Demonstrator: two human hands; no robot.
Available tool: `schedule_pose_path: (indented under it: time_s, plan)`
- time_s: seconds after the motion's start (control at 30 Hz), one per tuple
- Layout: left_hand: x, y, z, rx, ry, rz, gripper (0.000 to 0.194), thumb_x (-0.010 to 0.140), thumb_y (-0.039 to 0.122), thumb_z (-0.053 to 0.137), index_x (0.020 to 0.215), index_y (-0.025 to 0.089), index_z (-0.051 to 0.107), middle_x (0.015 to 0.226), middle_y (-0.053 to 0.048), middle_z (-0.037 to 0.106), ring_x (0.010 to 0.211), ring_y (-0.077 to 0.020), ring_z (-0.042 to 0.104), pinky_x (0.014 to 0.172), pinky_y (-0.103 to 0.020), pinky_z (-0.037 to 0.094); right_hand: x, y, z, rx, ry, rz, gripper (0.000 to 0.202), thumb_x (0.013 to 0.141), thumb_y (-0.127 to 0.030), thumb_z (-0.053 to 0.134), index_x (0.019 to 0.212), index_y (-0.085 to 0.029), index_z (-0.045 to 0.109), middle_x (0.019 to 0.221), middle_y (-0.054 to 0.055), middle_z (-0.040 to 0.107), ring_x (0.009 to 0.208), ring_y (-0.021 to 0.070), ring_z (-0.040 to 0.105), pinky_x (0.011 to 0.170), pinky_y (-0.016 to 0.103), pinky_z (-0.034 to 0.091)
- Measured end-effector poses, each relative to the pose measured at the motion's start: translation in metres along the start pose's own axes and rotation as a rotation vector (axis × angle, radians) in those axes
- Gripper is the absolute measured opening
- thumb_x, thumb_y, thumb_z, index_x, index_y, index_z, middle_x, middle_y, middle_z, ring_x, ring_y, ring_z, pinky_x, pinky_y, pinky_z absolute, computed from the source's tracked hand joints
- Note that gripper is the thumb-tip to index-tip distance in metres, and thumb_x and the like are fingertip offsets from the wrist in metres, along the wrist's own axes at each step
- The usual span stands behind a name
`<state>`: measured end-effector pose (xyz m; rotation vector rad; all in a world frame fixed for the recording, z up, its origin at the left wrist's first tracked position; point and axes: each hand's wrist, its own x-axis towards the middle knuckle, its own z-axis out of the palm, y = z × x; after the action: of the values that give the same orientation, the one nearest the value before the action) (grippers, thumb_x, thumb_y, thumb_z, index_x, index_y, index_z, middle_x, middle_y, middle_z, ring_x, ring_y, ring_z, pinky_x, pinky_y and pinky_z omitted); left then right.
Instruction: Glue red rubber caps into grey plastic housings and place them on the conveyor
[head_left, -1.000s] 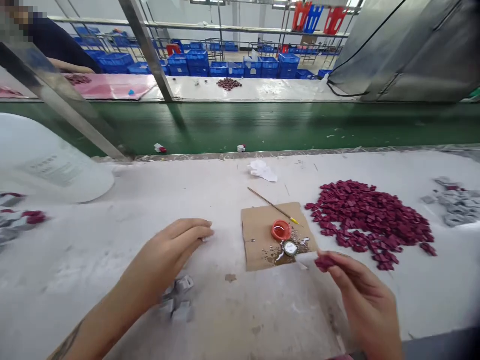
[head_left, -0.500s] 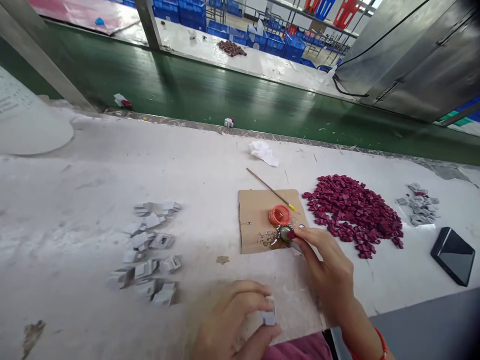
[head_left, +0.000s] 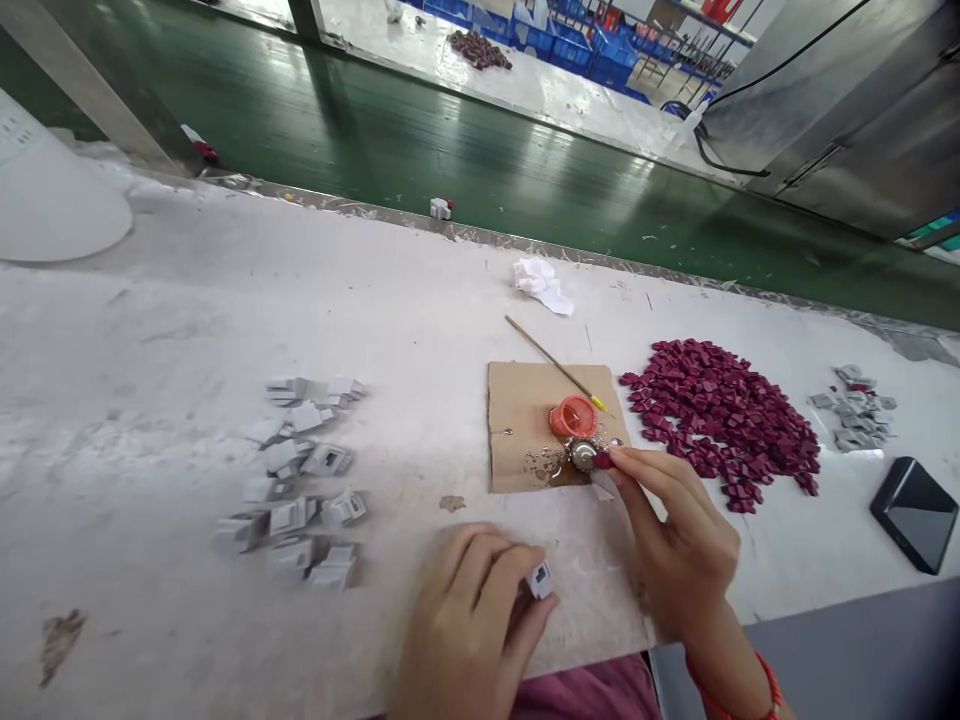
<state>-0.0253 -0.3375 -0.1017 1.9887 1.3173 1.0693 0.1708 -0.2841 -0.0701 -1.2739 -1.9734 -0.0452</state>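
Between the thumb and fingers of my left hand (head_left: 480, 610) is a small grey plastic part (head_left: 539, 579), its square opening facing up. My right hand (head_left: 675, 530) pinches a small dark red piece (head_left: 602, 459) at the edge of a round metal-looking dish (head_left: 583, 456). Beside the dish, an open red cup (head_left: 574, 417) stands on a brown cardboard sheet (head_left: 517, 390) with wet spots. A thin stick with a yellow tip (head_left: 555, 362) lies across the cardboard's upper edge.
Several grey parts (head_left: 327, 460) lie at the left. Right of the cardboard is a dark red pile (head_left: 720, 415), then grey pieces (head_left: 855, 410) and a black device (head_left: 915, 514). Crumpled tissue (head_left: 541, 284) lies near the green conveyor (head_left: 525, 160); a white-red part (head_left: 441, 208) sits at its edge.
The camera view has shifted. My left hand has turned the grey part so its opening shows. The conveyor's white-red parts have moved left. My right hand still pinches the red piece by the dish.
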Motion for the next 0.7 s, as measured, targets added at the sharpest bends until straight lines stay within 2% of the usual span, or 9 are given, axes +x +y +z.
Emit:
schedule_pose_path:
  time_s: [0.1, 0.2, 0.3, 0.43, 0.7]
  plan:
    - [0.000, 0.002, 0.002, -0.021, 0.001, -0.033, 0.026, 0.080, 0.015, 0.070, 0.101, 0.020, 0.057, 0.088, -0.003, 0.063, 0.090, -0.0204, 0.057, 0.080, -0.031, 0.049, -0.012, -0.014, -0.006, 0.105, 0.023, 0.136, 0.047, 0.082, 0.001, 0.061, 0.121, -0.024, 0.060, 0.100, 0.004, 0.067, 0.092, 0.0163, 0.063, 0.079, 0.031, 0.054]
    - [0.000, 0.003, 0.003, -0.029, 0.014, -0.053, 0.023, 0.080, 0.014, 0.069, 0.098, 0.019, 0.057, 0.087, -0.003, 0.063, 0.088, -0.0199, 0.057, 0.079, -0.030, 0.049, -0.028, -0.036, -0.008, 0.266, -0.050, 0.217, 0.041, 0.083, 0.001, 0.057, 0.118, -0.021, 0.061, 0.098, 0.004, 0.065, 0.092, 0.0150, 0.061, 0.077, 0.028, 0.054]
    - [0.000, 0.003, 0.003, -0.028, 0.025, -0.057, 0.018, 0.082, 0.015, 0.066, 0.097, 0.019, 0.056, 0.086, -0.003, 0.062, 0.087, -0.0196, 0.056, 0.079, -0.030, 0.048, -0.042, -0.051, -0.004, 0.388, -0.088, 0.195, 0.036, 0.082, 0.002, 0.057, 0.112, -0.017, 0.061, 0.095, 0.004, 0.064, 0.090, 0.0143, 0.060, 0.075, 0.026, 0.054]
    - [-0.001, 0.004, 0.002, -0.034, 0.018, -0.056, 0.016, 0.085, 0.014, 0.063, 0.098, 0.019, 0.056, 0.087, -0.003, 0.062, 0.089, -0.0193, 0.056, 0.080, -0.030, 0.048, -0.052, -0.055, 0.001, 0.393, -0.160, 0.194, 0.034, 0.081, 0.003, 0.057, 0.111, -0.015, 0.060, 0.095, 0.006, 0.063, 0.092, 0.0143, 0.059, 0.078, 0.026, 0.054]
    - [-0.001, 0.006, 0.001, -0.008, 0.008, -0.038, 0.020, 0.082, 0.006, 0.061, 0.098, 0.018, 0.056, 0.084, -0.002, 0.062, 0.087, -0.0195, 0.056, 0.080, -0.031, 0.048, -0.046, -0.056, 0.001, 0.385, -0.223, 0.141, 0.037, 0.079, 0.006, 0.060, 0.111, -0.012, 0.059, 0.092, 0.006, 0.061, 0.090, 0.0142, 0.057, 0.072, 0.026, 0.053]
